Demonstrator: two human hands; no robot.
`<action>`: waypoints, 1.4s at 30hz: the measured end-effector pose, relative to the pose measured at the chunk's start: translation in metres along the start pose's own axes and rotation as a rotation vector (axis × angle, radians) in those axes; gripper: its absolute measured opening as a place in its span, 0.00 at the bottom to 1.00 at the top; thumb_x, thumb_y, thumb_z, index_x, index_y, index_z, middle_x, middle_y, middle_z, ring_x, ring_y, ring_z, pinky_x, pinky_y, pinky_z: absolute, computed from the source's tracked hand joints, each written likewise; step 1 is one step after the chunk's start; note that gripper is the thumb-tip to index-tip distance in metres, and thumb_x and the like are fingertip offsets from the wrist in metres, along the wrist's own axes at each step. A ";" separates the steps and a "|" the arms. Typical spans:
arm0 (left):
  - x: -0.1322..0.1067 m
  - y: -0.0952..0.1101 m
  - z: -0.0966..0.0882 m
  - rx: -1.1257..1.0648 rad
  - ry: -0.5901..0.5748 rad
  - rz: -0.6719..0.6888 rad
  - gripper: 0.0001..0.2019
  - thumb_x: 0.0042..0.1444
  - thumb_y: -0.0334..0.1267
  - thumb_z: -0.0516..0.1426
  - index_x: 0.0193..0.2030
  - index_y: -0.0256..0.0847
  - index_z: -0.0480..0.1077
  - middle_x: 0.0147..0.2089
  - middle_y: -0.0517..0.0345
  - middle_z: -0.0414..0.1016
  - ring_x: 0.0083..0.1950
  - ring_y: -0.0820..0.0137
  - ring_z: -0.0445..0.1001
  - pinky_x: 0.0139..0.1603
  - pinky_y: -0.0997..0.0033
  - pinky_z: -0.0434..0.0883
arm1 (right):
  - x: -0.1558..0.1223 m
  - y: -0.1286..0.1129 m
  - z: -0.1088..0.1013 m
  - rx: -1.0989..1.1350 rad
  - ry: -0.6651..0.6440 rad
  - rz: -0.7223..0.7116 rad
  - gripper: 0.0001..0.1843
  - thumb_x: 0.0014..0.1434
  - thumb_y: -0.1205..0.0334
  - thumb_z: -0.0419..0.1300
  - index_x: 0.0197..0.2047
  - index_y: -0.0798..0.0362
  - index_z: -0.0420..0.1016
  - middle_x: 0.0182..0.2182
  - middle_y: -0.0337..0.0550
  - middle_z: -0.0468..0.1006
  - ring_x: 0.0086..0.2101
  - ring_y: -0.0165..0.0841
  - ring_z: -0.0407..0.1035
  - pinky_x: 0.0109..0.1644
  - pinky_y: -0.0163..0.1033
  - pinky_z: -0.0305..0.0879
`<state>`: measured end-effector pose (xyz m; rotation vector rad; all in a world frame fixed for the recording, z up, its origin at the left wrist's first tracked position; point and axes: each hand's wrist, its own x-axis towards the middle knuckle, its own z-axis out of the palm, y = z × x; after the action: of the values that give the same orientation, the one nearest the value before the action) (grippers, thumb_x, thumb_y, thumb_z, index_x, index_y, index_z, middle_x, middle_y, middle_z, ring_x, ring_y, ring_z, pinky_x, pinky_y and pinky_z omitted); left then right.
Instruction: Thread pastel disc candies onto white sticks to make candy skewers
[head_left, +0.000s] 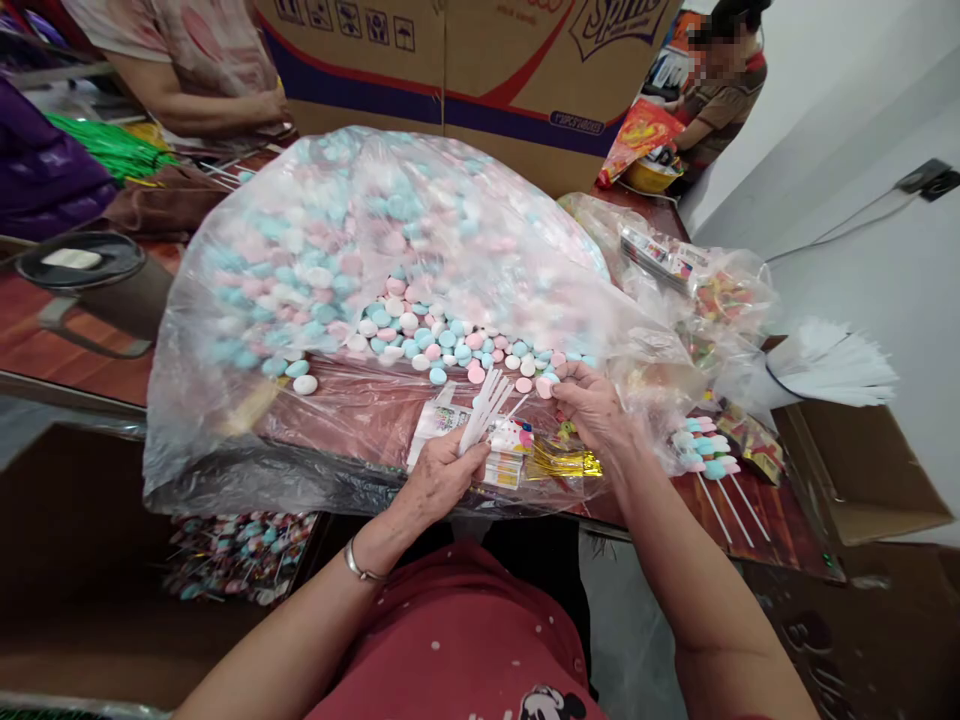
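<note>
My left hand (439,475) is closed around a bunch of thin white sticks (486,405) that fan upward, one of them leaning off to the right. My right hand (596,410) pinches pastel marshmallows (547,386), pink and blue, between thumb and fingertips, just right of the sticks. Beyond both hands, a heap of loose round pink, blue and white marshmallows (450,340) spills from a large clear plastic bag (360,230). Under and between my hands lie printed wrappers (502,468) and a bundle of gold twist ties (566,462).
Finished marshmallow sticks (709,445) lie at the right, near a bundle of white strips (832,365) and bagged sweets (727,295). A lidded mug (97,285) stands left. Below is an open carton (82,560) containing decorated sticks. A large carton (450,80) stands behind; two people work nearby.
</note>
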<state>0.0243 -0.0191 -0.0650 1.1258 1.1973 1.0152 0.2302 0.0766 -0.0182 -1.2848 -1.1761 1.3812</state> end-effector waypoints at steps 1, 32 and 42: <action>0.000 0.001 0.000 0.006 -0.011 0.007 0.14 0.57 0.44 0.56 0.24 0.41 0.67 0.18 0.64 0.65 0.19 0.76 0.58 0.20 0.76 0.55 | -0.001 -0.003 0.001 0.085 -0.020 0.034 0.18 0.38 0.60 0.71 0.30 0.51 0.68 0.22 0.31 0.73 0.22 0.26 0.66 0.24 0.32 0.61; -0.002 0.003 0.002 0.045 0.056 0.051 0.13 0.57 0.43 0.55 0.25 0.40 0.67 0.20 0.64 0.66 0.23 0.73 0.62 0.27 0.74 0.61 | -0.033 0.015 0.023 -0.647 -0.004 -0.480 0.13 0.60 0.56 0.58 0.46 0.48 0.79 0.41 0.42 0.83 0.39 0.35 0.77 0.49 0.41 0.73; -0.004 0.007 0.001 0.027 0.074 0.072 0.11 0.57 0.43 0.56 0.28 0.40 0.70 0.19 0.65 0.63 0.22 0.74 0.59 0.24 0.74 0.59 | -0.056 0.033 0.044 -0.847 -0.178 -0.674 0.18 0.67 0.60 0.50 0.52 0.50 0.78 0.43 0.48 0.84 0.43 0.38 0.78 0.50 0.42 0.74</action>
<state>0.0253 -0.0218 -0.0570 1.1684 1.2398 1.1063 0.1904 0.0135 -0.0415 -1.1138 -2.2007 0.4921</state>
